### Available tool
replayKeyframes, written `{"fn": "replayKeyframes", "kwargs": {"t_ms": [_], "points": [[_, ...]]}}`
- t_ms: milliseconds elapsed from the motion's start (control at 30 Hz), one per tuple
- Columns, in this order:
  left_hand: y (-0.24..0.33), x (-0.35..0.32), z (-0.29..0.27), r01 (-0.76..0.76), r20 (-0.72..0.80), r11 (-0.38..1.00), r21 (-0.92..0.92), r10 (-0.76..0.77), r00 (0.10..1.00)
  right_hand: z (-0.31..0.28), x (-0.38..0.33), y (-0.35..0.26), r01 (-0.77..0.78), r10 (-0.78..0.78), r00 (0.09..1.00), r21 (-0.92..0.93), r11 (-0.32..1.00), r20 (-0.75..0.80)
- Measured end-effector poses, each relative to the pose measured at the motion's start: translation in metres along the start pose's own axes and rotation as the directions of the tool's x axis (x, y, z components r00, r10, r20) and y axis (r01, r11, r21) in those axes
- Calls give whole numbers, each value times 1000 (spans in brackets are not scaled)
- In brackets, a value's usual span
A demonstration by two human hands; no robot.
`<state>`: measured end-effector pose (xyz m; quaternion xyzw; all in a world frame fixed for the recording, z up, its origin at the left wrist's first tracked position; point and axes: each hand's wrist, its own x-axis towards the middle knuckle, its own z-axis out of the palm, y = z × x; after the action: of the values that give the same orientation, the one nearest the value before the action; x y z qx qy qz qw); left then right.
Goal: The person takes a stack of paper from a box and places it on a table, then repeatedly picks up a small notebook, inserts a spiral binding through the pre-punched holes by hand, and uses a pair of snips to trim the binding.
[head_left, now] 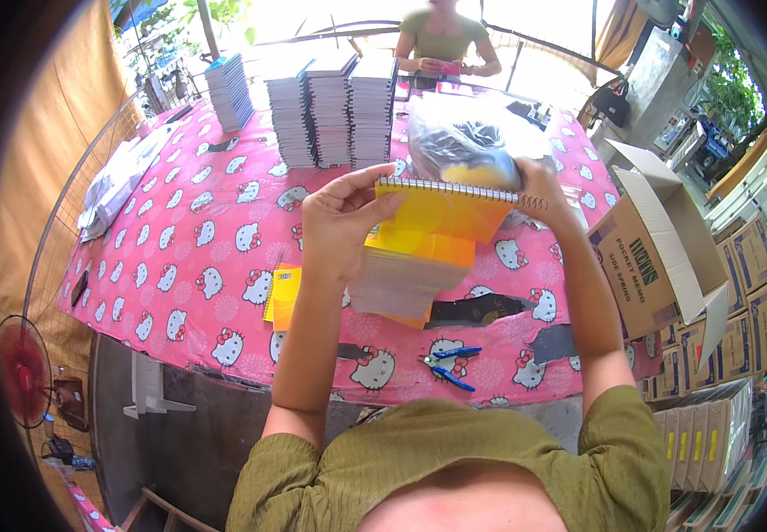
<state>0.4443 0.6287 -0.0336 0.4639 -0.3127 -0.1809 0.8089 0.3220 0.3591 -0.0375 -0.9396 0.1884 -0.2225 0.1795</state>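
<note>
A yellow-orange notebook point(445, 210) is held up over the table, a wire coil point(454, 188) running along its top edge. My left hand point(341, 213) pinches the notebook's left end between thumb and fingers. At the other end, my right hand point(545, 191) is closed around the loose tail of the coil, which sticks out past the cover; its fingertips are partly hidden. Under the held notebook lies a stack of notebooks point(401, 282), page edges facing me. To its left rests a small yellow spiral notebook point(284, 297). Blue-handled cutting pliers point(451, 365) lie nearer me.
Tall notebook stacks point(330, 111) stand at the back, beside a clear plastic bag point(463, 137) of dark coils. Across the pink cat-patterned tablecloth point(210, 284), a person point(443, 44) handles something pink. An open cardboard box point(636, 244) stands at right, a red fan point(24, 371) at left.
</note>
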Motion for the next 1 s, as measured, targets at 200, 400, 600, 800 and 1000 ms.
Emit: {"fn": "replayKeyframes", "kwargs": {"t_ms": [200, 400, 600, 800, 1000], "points": [[10, 6, 17, -237, 54, 969, 75, 234, 971, 87, -137, 124, -417, 470, 879, -350, 839, 79], [14, -31, 22, -788, 421, 311, 532, 710, 565, 109, -202, 36, -52, 10, 982, -222, 974, -186], [-16, -52, 29, -603, 253, 543, 584, 585, 771, 159, -268, -19, 55, -56, 979, 12, 998, 196], [-17, -61, 20, -660, 309, 477, 580, 621, 720, 47, -194, -84, 51, 14, 992, 510, 859, -122], [-13, -68, 29, -643, 273, 515, 567, 619, 737, -4, -162, -123, 251, -183, 947, 257, 933, -263]]}}
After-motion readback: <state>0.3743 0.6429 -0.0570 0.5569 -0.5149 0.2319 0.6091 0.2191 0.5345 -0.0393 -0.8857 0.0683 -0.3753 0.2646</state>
